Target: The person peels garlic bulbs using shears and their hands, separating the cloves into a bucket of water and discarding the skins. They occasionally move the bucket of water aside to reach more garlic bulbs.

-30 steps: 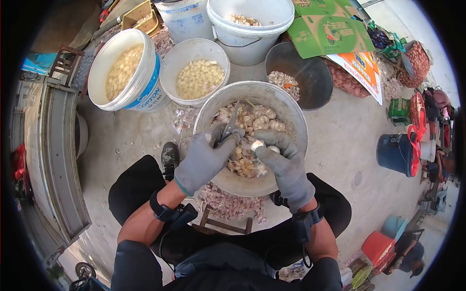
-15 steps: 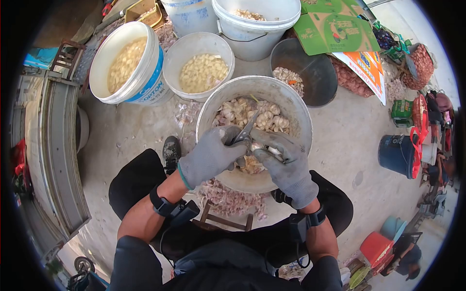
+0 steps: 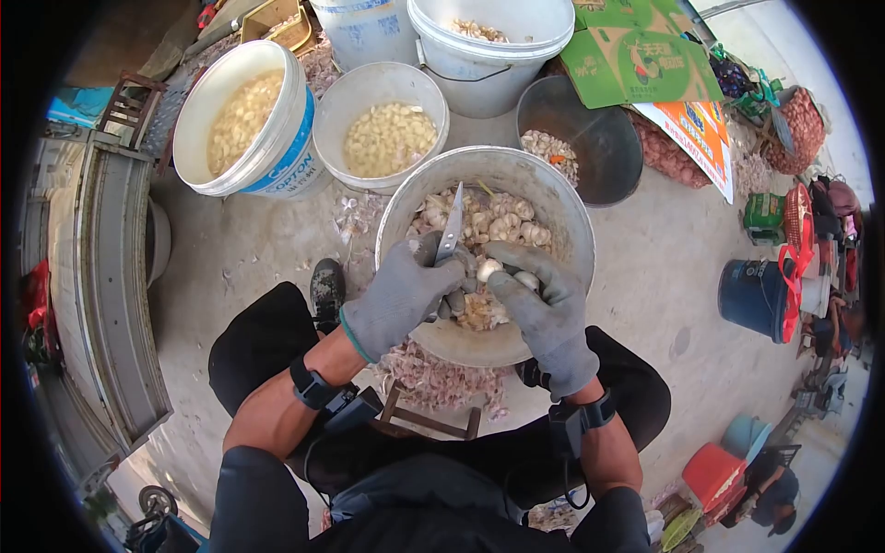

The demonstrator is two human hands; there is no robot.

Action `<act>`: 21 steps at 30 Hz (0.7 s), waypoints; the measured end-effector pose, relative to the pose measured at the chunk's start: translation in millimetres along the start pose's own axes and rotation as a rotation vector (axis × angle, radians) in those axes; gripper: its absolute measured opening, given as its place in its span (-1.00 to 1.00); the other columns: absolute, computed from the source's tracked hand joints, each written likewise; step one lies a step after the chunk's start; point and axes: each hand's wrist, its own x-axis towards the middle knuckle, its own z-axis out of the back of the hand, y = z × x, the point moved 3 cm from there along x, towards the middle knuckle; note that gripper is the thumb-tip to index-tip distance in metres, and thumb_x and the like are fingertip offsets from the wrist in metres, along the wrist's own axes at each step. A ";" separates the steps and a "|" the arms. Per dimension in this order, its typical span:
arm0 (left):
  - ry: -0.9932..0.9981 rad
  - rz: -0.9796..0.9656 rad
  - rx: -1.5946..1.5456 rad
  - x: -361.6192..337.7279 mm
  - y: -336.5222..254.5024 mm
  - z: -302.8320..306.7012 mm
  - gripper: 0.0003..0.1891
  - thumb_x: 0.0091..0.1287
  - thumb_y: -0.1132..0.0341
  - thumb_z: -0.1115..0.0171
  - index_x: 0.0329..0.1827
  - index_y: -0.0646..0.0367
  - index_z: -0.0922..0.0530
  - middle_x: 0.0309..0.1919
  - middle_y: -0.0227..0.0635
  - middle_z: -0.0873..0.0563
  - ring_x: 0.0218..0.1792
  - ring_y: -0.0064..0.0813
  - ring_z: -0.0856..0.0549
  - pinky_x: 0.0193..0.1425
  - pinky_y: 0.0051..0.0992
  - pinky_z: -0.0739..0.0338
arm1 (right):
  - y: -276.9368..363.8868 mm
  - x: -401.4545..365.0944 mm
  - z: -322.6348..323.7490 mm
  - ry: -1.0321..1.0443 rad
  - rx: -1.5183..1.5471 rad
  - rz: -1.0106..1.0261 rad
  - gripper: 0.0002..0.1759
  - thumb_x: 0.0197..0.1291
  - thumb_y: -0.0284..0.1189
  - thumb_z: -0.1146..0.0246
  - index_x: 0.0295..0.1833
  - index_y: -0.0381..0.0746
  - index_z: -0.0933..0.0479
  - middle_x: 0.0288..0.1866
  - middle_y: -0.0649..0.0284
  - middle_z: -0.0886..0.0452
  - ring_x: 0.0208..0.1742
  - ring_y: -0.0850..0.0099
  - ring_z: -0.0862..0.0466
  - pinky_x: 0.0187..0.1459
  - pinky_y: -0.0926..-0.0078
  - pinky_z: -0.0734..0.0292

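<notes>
My left hand [image 3: 406,290], in a grey glove, is closed round a small metal blade [image 3: 452,224] that points up and away from me. Close beside it, my right hand [image 3: 542,304], gloved the same way, has its fingers curled round pale garlic [image 3: 526,280]. A white clove or bulb [image 3: 489,269] shows between the two hands, at the right fingertips. Both hands are over a large round metal basin [image 3: 576,217], which holds garlic bulbs [image 3: 505,219] and loose skins [image 3: 483,311].
Beyond the basin stand a bucket of peeled cloves [image 3: 390,138], a tilted white bucket [image 3: 189,129], a big white bucket [image 3: 489,69] and a black tub [image 3: 608,147]. Garlic skins [image 3: 433,376] and a small wooden stool [image 3: 429,422] are below the basin. A person [image 3: 772,493] is at lower right.
The blade has swung more upright and away from the right hand. The white garlic at the right fingertips is now more exposed, and the hands are slightly farther apart.
</notes>
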 end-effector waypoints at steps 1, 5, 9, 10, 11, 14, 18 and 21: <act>0.000 -0.001 -0.001 -0.5 -0.1 -0.4 -0.78 0.39 0.30 -0.22 -0.06 0.29 -0.63 -0.34 -0.33 -0.73 -0.43 -0.64 -0.67 -0.39 -0.59 -0.55 | -1.0 -0.4 1.0 -0.015 -0.037 -0.037 -0.64 0.39 -0.46 -0.37 0.26 -0.27 -0.67 -0.11 0.39 -0.65 -0.19 0.67 -0.58 -0.12 0.66 -0.52; -0.034 -0.019 0.045 -2.5 0.7 -1.4 -0.77 0.43 0.30 -0.22 -0.04 0.30 -0.62 -0.39 -0.35 -0.72 -0.47 -0.64 -0.66 -0.41 -0.59 -0.53 | -14.7 0.2 0.4 -0.059 -0.014 -0.013 -0.64 0.37 -0.46 -0.41 0.24 -0.30 -0.69 -0.24 0.49 -0.53 -0.36 0.72 -0.37 -0.31 0.71 -0.32; -0.069 -0.053 0.127 -1.0 4.5 -3.1 -0.78 0.46 0.30 -0.23 -0.02 0.28 -0.62 -0.42 -0.37 -0.70 -0.49 -0.65 -0.64 -0.42 -0.60 -0.52 | -9.7 -1.2 -0.5 -0.029 0.050 -0.271 -0.60 0.36 -0.46 -0.42 0.28 -0.30 -0.67 -0.16 0.42 -0.60 -0.24 0.72 -0.51 -0.21 0.73 -0.45; -0.067 -0.052 0.126 -0.6 6.9 -3.2 -0.78 0.46 0.30 -0.23 -0.02 0.28 -0.62 -0.42 -0.37 -0.70 -0.49 -0.65 -0.64 -0.42 -0.60 -0.52 | -14.4 -0.4 -2.8 -0.010 0.068 -0.178 -0.59 0.36 -0.47 -0.41 0.30 -0.30 -0.65 -0.07 0.36 -0.64 -0.14 0.70 -0.57 -0.11 0.71 -0.51; -0.061 -0.101 0.214 -0.5 8.1 -3.9 -0.77 0.42 0.27 -0.28 -0.09 0.30 -0.61 -0.45 -0.37 -0.67 -0.49 -0.64 -0.62 -0.40 -0.55 -0.51 | -15.7 -0.4 -3.6 0.007 0.085 -0.086 -0.57 0.37 -0.47 -0.41 0.32 -0.29 -0.64 0.01 0.30 -0.67 -0.03 0.68 -0.62 -0.02 0.69 -0.57; -0.048 -0.126 0.259 -1.5 7.7 -2.5 -0.75 0.38 0.26 -0.31 -0.14 0.32 -0.62 -0.49 -0.34 -0.63 -0.47 -0.61 -0.62 -0.35 -0.48 -0.51 | -11.6 -0.1 -0.5 0.042 0.045 -0.129 -0.49 0.35 -0.48 -0.41 0.39 -0.27 -0.58 0.20 0.23 -0.67 0.15 0.61 -0.64 0.15 0.61 -0.60; -0.126 -0.013 0.085 -4.4 -4.3 -3.7 -0.77 0.40 0.31 -0.30 -0.06 0.33 -0.65 -0.47 -0.22 -0.67 -0.39 -0.59 -0.66 -0.26 -0.44 -0.54 | -15.9 1.2 1.2 0.034 0.002 -0.110 -0.43 0.33 -0.47 -0.40 0.44 -0.25 -0.53 0.23 0.22 -0.68 0.14 0.54 -0.67 0.16 0.53 -0.61; -0.109 -0.232 0.290 -2.7 -5.1 -2.5 -0.74 0.46 0.30 -0.29 0.08 0.27 -0.69 -0.40 -0.41 -0.72 -0.42 -0.71 -0.64 -0.36 -0.59 -0.52 | -20.2 -0.6 1.1 -0.010 -0.188 0.074 -0.45 0.31 -0.47 -0.37 0.41 -0.25 -0.53 0.22 0.14 -0.70 0.14 0.35 -0.72 0.17 0.39 -0.61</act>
